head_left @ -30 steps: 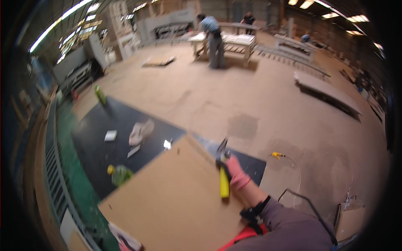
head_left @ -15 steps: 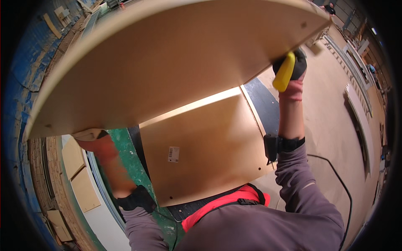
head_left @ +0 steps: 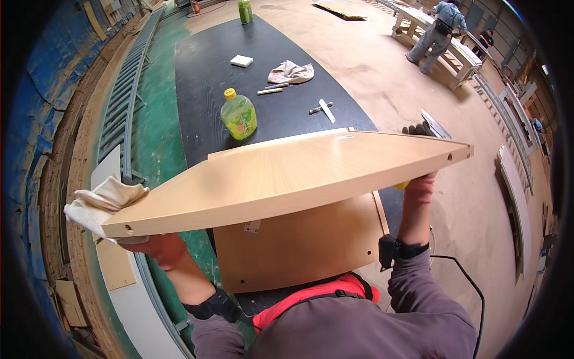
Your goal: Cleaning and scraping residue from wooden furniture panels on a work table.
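A light wood panel [head_left: 281, 185] is held up in front of me, tilted, its near edge with bolt holes facing me. My left hand [head_left: 156, 246], in a reddish glove, grips its left end from below; a white cloth [head_left: 107, 202] is draped over that corner. My right hand [head_left: 418, 130], in a dark-fingered glove with a reddish cuff, holds the right end. That hand also has a scraper, its flat metal blade [head_left: 435, 124] above the panel and part of its yellow handle [head_left: 402, 185] below. Beneath lies a second wood panel [head_left: 305, 248] with a label and dark holes, partly covered.
On the black table [head_left: 203, 102] stand a yellow-green bottle [head_left: 239, 116] and a green can [head_left: 245, 12]. A crumpled rag [head_left: 291, 72], a white block [head_left: 241, 61] and a small knife [head_left: 326, 111] lie there too. A roller conveyor [head_left: 124, 102] runs left; another person [head_left: 439, 33] works far right.
The raised panel has come down and tipped, so its upper face and near edge show instead of its underside. Both hands moved with it. The table top beyond has come into view.
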A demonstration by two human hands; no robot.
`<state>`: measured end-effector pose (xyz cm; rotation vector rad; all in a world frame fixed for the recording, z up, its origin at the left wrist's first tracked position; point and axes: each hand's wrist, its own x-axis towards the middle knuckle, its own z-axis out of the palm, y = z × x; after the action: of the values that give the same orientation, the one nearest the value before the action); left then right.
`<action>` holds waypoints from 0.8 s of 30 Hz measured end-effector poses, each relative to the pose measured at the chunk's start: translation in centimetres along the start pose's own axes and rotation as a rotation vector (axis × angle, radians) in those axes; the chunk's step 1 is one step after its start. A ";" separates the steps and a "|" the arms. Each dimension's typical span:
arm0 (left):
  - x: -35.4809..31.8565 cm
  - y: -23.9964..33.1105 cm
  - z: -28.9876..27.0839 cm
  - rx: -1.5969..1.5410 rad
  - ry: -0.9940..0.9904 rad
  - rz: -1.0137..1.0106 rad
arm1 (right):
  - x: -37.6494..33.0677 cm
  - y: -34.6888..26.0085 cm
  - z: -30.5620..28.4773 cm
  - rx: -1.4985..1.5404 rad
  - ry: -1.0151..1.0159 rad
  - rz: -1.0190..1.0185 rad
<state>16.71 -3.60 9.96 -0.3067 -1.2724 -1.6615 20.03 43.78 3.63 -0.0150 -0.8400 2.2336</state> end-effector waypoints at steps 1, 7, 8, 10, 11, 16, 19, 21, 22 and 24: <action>-1.0 1.5 1.4 0.161 0.009 0.032 | -0.3 -0.3 -1.2 -0.039 -0.066 -0.005; -2.7 1.0 -3.9 0.777 -0.146 0.202 | -3.8 -0.9 -1.7 -0.137 -0.202 0.096; -2.5 0.7 -5.2 1.077 -0.286 0.378 | -4.5 -1.0 -1.6 -0.153 -0.189 0.110; -3.8 -0.8 -7.4 1.233 -0.245 0.313 | -4.9 -1.3 -1.0 -0.238 -0.161 0.081; -3.9 -1.6 -7.4 1.170 -0.292 0.224 | -5.2 -1.6 -0.4 -0.330 -0.233 -0.025; -5.2 0.5 -10.1 1.138 -0.207 0.166 | -6.8 -3.1 1.3 -1.883 -0.635 -0.663; -4.9 1.4 -9.0 1.222 -0.313 0.220 | -7.2 -3.8 1.6 -2.998 -0.869 -1.319; -5.0 2.1 -9.2 0.541 -0.070 -0.356 | -8.3 -3.8 3.2 -3.372 -0.925 -1.419; -5.2 2.5 -9.8 0.967 -0.269 0.053 | -9.2 -3.7 4.3 -3.765 -0.945 -1.516; -5.0 3.6 -8.9 0.988 -0.313 0.022 | -10.0 -4.5 4.1 -4.191 -0.930 -1.563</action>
<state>25.09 -8.24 4.97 0.0362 -2.1370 -0.8113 29.17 37.34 7.12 0.1003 1.3462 2.6793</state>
